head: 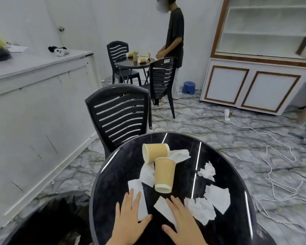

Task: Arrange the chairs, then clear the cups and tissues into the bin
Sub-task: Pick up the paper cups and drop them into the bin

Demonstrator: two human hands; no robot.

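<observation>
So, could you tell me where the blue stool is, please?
In the head view, the blue stool stands on the floor at the far right, between the standing person's legs and the white cabinet.

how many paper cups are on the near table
2. One paper cup lies on its side at the far part of the round black table; the other cup lies tipped toward the hands, its base end resting against the first. None seems hidden.

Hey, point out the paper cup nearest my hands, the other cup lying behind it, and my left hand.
near paper cup (163,174), head view, on its brown side wall.
far paper cup (156,150), head view, on its brown side.
left hand (129,216), head view, on its back.
</observation>
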